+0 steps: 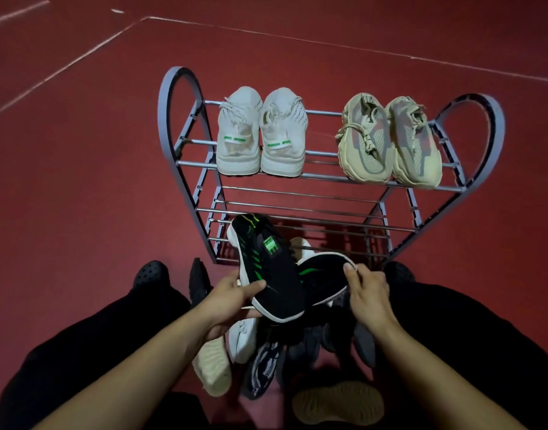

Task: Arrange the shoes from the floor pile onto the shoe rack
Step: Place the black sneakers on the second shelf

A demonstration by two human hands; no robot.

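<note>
Floor pile point(260, 364) nearest; above it, black-green knit pair, judged light and soft, best gripped at heel collars: left hand point(232, 301) clasping one shoe point(266, 268), right hand point(367, 294) pinching the other point(320, 274); beyond, shoe rack point(300, 176), top shelf's left and right ends occupied.

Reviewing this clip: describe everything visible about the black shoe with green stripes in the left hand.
The black knit sneaker with green stripes has a white sole rim and a green patch on its tongue. It looks soft, like fabric. It is held off the floor, tilted, toe pointing away toward the grey metal shoe rack. The left hand has its grip at the heel end; the shoe overlaps its mate.
</note>
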